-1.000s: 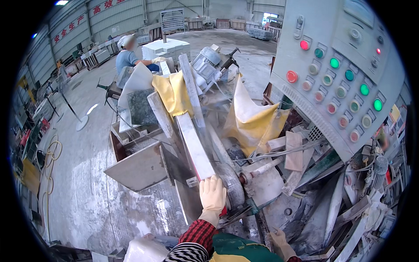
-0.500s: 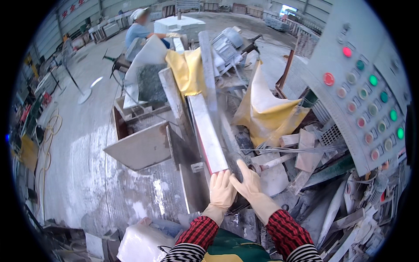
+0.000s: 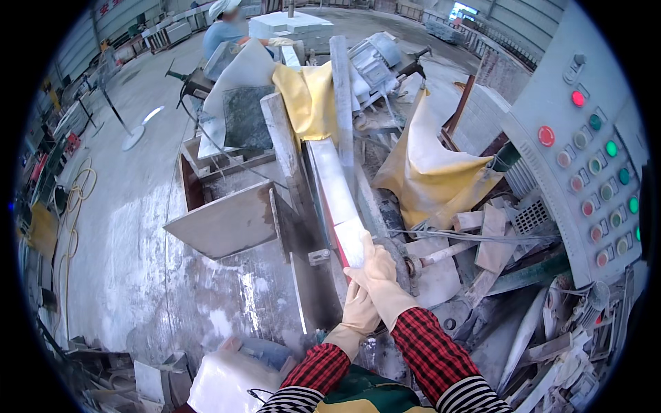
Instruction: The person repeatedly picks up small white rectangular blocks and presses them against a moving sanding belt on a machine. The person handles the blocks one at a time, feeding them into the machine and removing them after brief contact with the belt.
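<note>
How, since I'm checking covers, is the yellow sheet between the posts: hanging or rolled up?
Hanging: the yellow sheet drapes down to the white strip.

Industrial workshop, a big hall. Ribbed metal wall (image 3: 131, 9) at far left; bare floor (image 3: 151, 199), pale smears and shiny patches. Control panel (image 3: 551, 168) at right, red and green push-buttons lit. Dusty motor (image 3: 375, 58) ahead. Scrap heap (image 3: 551, 344) lower right, pale stacked blocks (image 3: 292, 26) beyond; yellow hose (image 3: 71, 248) on floor.

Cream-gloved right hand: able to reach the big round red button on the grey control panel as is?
Probably, with a stretch: nothing visible covers the red button; the right hand is at the white rectangular stone piece, distance unclear.
</note>
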Demonstrator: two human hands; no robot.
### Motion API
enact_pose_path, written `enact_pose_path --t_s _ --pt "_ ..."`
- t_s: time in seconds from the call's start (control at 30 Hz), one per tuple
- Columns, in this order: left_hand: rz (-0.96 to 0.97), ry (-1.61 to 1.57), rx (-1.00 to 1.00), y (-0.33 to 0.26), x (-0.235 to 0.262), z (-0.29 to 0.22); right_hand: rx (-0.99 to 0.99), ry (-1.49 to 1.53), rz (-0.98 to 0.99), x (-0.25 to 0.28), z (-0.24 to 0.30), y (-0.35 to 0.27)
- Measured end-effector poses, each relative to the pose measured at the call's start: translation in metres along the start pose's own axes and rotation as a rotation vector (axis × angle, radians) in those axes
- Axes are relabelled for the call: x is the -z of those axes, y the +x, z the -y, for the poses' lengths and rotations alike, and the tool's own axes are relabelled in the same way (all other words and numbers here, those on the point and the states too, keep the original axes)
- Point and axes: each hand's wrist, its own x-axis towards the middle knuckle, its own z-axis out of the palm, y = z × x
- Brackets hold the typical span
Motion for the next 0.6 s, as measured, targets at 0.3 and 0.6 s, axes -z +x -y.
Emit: enact_pose_path --t_s 0.3,0.6 --pt "-0.031 0.251 -0.155 -0.008 0.009 -0.018 -0.045 0.512 -0.023 0.007 -0.093 -0.036" --pt "0.056 0.356 -0.148 -0.012 -0.001 -0.054 -0.467 1.739 -0.586 -0.024 -0.253 -0.264"
